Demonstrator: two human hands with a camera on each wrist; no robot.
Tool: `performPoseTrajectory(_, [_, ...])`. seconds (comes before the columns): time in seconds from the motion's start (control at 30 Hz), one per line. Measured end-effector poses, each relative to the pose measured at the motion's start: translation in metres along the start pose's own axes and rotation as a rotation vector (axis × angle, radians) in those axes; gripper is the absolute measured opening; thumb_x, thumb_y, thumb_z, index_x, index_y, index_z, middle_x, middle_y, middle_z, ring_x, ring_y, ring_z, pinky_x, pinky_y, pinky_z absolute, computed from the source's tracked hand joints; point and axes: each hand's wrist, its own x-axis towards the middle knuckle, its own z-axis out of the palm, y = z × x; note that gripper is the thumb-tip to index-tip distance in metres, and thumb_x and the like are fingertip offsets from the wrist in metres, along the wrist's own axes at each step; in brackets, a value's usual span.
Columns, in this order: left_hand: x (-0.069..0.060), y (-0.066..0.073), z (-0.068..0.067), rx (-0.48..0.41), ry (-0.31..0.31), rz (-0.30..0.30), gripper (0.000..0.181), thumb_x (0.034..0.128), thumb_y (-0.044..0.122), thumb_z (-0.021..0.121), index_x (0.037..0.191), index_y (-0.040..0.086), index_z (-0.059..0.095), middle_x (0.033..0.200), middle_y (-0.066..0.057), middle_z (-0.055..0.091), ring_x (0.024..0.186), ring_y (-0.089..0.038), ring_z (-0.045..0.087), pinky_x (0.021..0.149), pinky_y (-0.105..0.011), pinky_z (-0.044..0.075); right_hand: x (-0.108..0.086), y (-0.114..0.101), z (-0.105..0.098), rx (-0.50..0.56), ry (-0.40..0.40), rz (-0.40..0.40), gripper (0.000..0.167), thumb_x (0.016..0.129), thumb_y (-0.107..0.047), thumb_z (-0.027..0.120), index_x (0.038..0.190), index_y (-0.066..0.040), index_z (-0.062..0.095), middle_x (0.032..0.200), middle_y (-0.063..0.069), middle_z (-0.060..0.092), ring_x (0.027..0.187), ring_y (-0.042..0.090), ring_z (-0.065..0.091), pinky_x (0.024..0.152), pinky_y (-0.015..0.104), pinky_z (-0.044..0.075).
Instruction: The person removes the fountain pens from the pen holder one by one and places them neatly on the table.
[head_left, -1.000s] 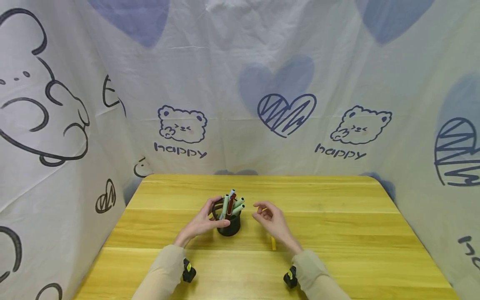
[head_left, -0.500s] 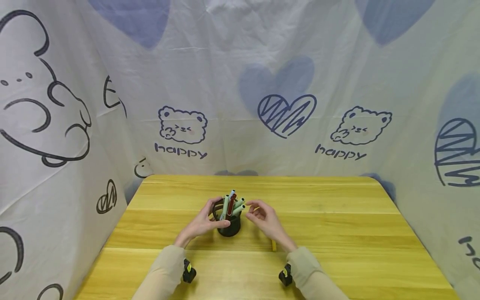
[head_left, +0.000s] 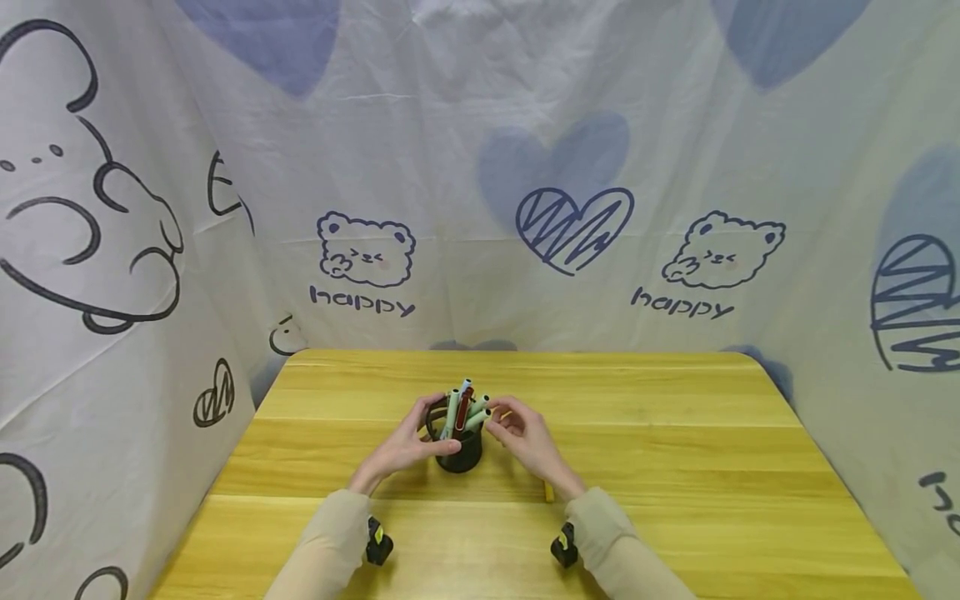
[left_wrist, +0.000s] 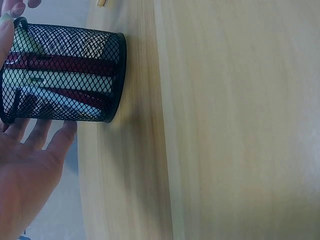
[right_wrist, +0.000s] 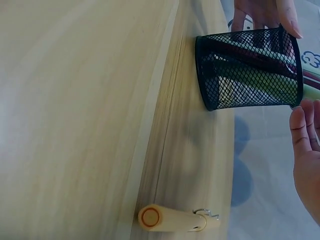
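Head view, lower middle of frame: black mesh cup (head_left: pixel 459 459) upright on wood-grain table (head_left: pixel 712 467), packed with dark red pen (head_left: pixel 463 414), light green pens (head_left: pixel 452 410) and one pale blue pen end (head_left: pixel 467 383). Left hand (head_left: pixel 407 443) at left of cup, grip curled round rim area, thumb on near side, fingers on far side. Right hand (head_left: pixel 527 433) at right of cup, grip loosely bent, thumb and fingers parted, just beside green pen ends; contact impossible to tell. Right wrist view, lower middle: yellow pen (right_wrist: pixel 175 220) lying on table, clip toward right of frame, well apart from cup.
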Motion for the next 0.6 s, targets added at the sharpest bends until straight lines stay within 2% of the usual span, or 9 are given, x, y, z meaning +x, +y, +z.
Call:
performPoseTrajectory(0.07, [0.000,0.000,0.000,-0.003,-0.002,0.001,0.088,0.0868,0.031,0.080,0.156,0.020,0.028,0.164,-0.012,0.029,0.155,-0.038,0.022,0.118,-0.062,0.034,0.001,-0.004,0.001,0.009,-0.001,0.002,0.027,0.097,-0.001,0.062,0.122,0.010,0.061,0.097,0.026,0.061,0.073,0.029,0.060,0.060,0.018,0.049])
performPoseTrajectory(0.13, [0.001,0.000,0.000,-0.005,-0.002,0.000,0.088,0.0868,0.031,0.080,0.156,0.020,0.028,0.165,-0.012,0.029,0.155,-0.038,0.022,0.117,-0.061,0.035,0.004,0.006,0.003,0.006,0.004,0.000,0.026,0.097,-0.002,0.063,0.121,0.007,0.062,0.096,0.025,0.061,0.070,0.026,0.059,0.060,0.018,0.048])
performPoseTrajectory(0.27, [0.002,-0.002,0.000,-0.009,-0.003,-0.001,0.088,0.0867,0.030,0.081,0.156,0.020,0.028,0.165,-0.011,0.029,0.155,-0.037,0.021,0.117,-0.061,0.036,0.011,0.028,0.006,-0.006,0.006,-0.004,0.026,0.097,-0.007,0.065,0.121,0.001,0.064,0.096,0.023,0.063,0.066,0.012,0.057,0.058,0.020,0.049])
performPoseTrajectory(0.33, [0.002,-0.002,0.000,-0.010,-0.004,-0.001,0.088,0.0865,0.030,0.081,0.156,0.020,0.028,0.164,-0.011,0.029,0.155,-0.037,0.022,0.117,-0.060,0.037,0.012,0.033,0.006,-0.013,0.002,-0.014,0.026,0.097,-0.009,0.066,0.121,-0.001,0.065,0.095,0.023,0.064,0.065,0.013,0.058,0.058,0.020,0.049])
performPoseTrajectory(0.37, [0.002,-0.002,0.000,-0.009,-0.004,0.000,0.088,0.0865,0.030,0.081,0.156,0.020,0.028,0.165,-0.011,0.029,0.155,-0.037,0.022,0.117,-0.060,0.037,0.013,0.033,0.006,-0.020,0.000,-0.015,0.026,0.097,-0.009,0.066,0.121,-0.001,0.065,0.095,0.023,0.064,0.065,0.009,0.057,0.058,0.020,0.049])
performPoseTrajectory(0.5, [0.002,-0.001,0.001,-0.011,-0.006,0.002,0.088,0.0864,0.031,0.081,0.156,0.019,0.028,0.164,-0.012,0.029,0.155,-0.038,0.022,0.117,-0.060,0.036,0.014,0.033,0.007,-0.058,-0.007,-0.017,0.025,0.097,-0.009,0.066,0.121,-0.003,0.067,0.093,0.021,0.065,0.065,0.015,0.058,0.057,0.019,0.049])
performPoseTrajectory(0.6, [0.002,-0.001,0.001,-0.018,-0.006,0.002,0.088,0.0864,0.031,0.081,0.156,0.019,0.028,0.164,-0.012,0.030,0.154,-0.038,0.023,0.117,-0.061,0.036,0.015,0.034,0.008,-0.093,-0.011,-0.013,0.026,0.098,-0.009,0.065,0.123,-0.003,0.067,0.094,0.020,0.066,0.067,0.027,0.061,0.058,0.019,0.049])
